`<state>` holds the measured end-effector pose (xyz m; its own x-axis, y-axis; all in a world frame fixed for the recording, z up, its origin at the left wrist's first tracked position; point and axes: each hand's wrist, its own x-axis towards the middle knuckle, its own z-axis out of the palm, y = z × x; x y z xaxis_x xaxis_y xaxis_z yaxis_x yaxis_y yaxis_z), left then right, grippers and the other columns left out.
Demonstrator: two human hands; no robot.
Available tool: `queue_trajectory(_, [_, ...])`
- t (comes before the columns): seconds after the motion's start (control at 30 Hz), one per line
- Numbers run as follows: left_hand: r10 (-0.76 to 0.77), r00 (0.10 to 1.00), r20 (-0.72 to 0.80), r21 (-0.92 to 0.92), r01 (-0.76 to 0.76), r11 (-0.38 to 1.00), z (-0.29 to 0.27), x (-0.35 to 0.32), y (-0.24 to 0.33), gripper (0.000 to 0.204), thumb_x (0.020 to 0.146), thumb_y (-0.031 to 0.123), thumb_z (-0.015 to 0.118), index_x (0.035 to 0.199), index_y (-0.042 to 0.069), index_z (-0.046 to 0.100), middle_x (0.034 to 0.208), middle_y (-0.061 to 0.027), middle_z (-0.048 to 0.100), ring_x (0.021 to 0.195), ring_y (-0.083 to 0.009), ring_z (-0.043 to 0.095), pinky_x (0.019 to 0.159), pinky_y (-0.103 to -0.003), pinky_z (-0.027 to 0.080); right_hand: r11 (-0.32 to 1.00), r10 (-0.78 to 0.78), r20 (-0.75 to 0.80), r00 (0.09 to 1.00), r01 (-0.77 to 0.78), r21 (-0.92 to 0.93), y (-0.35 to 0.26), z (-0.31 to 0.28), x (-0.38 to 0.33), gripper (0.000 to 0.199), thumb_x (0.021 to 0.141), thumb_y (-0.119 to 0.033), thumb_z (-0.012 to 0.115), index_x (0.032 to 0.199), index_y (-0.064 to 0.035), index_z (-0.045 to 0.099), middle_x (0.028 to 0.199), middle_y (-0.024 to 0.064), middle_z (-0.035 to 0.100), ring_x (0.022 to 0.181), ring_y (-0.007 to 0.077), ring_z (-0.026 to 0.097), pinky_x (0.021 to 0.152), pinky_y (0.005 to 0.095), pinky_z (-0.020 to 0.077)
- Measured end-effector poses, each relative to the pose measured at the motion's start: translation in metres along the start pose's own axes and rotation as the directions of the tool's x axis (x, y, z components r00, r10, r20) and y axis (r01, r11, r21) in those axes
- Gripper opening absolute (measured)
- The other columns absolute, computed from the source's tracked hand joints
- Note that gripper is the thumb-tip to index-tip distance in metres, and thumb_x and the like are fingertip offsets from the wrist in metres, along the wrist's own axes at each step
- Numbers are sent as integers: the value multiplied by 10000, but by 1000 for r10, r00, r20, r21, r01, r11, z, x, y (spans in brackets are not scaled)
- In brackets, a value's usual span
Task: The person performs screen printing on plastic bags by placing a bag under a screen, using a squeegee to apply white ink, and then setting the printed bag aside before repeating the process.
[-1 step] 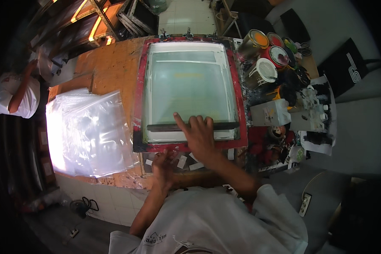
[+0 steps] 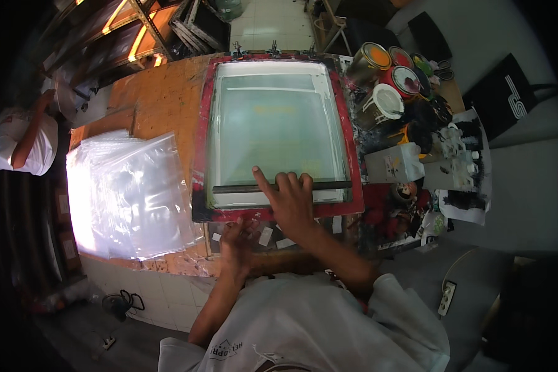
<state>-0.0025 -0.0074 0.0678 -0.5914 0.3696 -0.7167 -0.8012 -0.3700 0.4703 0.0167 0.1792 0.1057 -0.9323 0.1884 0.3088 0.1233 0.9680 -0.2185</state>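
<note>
A screen printing frame (image 2: 199,155) with a red, paint-stained rim and a pale green mesh lies before me on the table. Across the near end of its mesh rests a long dark squeegee (image 2: 235,188). My right hand (image 2: 291,201) is closed over the squeegee's middle, its index finger stretched out over the mesh. At the frame's near edge, left of centre, my left hand (image 2: 234,239) has its fingers curled against the rim. The frame partly hides those fingertips. Clamps (image 2: 274,48) hold the frame's far edge.
A stack of clear plastic bags (image 2: 130,195) covers the left of the wooden table (image 2: 161,93). Paint cans (image 2: 376,57), a white tub (image 2: 387,102) and a plastic jug (image 2: 394,162) crowd the right side. Another person (image 2: 25,139) is at the far left.
The near edge of the frame sits very slightly higher, with my left hand at it. My right hand and the squeegee keep their place on the mesh.
</note>
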Motion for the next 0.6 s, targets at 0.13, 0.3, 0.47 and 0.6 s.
queue_trajectory(0.13, [121,990,71,57,-125,991,40,-27,41,160,966,236,692,1066,118,648,1071,-86,693,1086,-277,666,1064,-490,479,999,-36,-142,989,35,-6,-12,-50,22,636,888,-320,720,1471,-136,544,945,72,507,902,257,507,839,479,376])
queue_trajectory(0.3, [482,692,538,-90,-522,848,104,-9,110,349,940,190,655,1216,-22,635,1134,-119,724,1114,-328,687,1080,-509,485,991,-129,-314,940,115,-62,13,-119,123,514,910,-482,698,1183,-47,688,872,124,609,888,280,587,826,489,410])
queue_trajectory(0.47, [496,680,540,310,-709,633,160,128,163,495,1054,335,543,1322,-75,616,1197,-183,734,1158,-265,672,1134,-411,419,977,-13,179,984,-26,211,39,-215,224,485,1020,-462,539,1027,-12,719,856,152,693,756,259,656,704,389,532])
queue_trajectory(0.6, [620,726,298,796,-547,259,171,275,162,444,1026,403,584,1392,165,666,1254,-130,717,1218,-274,629,1142,-382,367,970,5,340,940,-87,229,53,-247,271,502,1026,-474,529,1026,-12,724,854,149,698,759,253,662,715,393,535])
